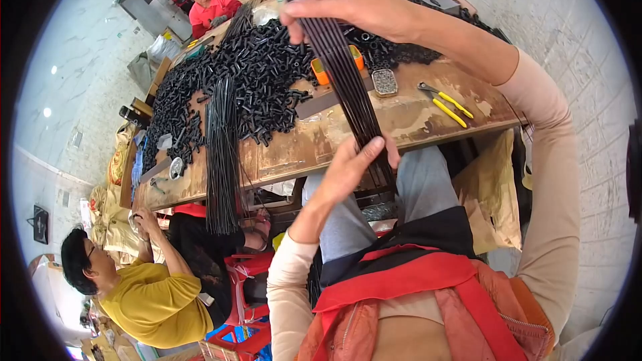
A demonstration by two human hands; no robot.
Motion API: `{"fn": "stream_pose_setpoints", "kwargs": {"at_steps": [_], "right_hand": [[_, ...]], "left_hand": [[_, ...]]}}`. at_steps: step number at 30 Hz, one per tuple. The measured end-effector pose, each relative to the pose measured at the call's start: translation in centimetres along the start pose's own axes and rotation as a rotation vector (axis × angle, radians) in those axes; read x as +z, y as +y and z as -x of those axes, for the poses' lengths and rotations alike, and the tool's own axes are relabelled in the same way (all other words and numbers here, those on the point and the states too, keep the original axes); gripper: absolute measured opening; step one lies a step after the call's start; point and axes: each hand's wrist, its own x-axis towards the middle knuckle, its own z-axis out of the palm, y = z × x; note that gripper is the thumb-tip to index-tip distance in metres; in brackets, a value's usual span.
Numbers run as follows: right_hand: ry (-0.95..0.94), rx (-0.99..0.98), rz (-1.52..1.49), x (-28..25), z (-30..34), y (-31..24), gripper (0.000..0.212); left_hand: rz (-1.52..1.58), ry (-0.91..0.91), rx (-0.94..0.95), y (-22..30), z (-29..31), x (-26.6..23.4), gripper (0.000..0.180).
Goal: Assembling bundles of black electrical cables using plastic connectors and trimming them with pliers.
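A bundle of long thin black rods point(340, 80) slants over the table's front edge, held at both ends. Near my lap, my left hand point(349, 168) is closed round its lower end, with the thumb lying across the rods. My right hand point(361, 8) grips the upper end, thumb on one side and fingers on the other. The far tip is blurred. Below the bundle stand an orange container point(321, 72) and a small clear box of tiny metal parts point(384, 83).
A large heap of short black tubes point(254, 70) covers the wooden table point(281, 163). Another bundle of black rods point(222, 153) overhangs its edge. Yellow-handled pliers point(449, 108) lie at right. A person in yellow point(157, 301) sits at left; another in red point(214, 8) works farther back.
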Motion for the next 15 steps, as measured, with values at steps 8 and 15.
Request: {"fn": "stream_pose_setpoints", "kwargs": {"at_steps": [8,15], "right_hand": [[0.478,-0.729,1.044,0.3,2.4,-4.0,0.052],[-0.181,-0.151,1.332,5.1,6.2,3.8,0.02]], "left_hand": [[-0.541,0.484,0.068,1.1,0.8,-1.2,0.026],[-2.051,0.699,0.47,6.0,-0.1,-1.9,0.04]]}}
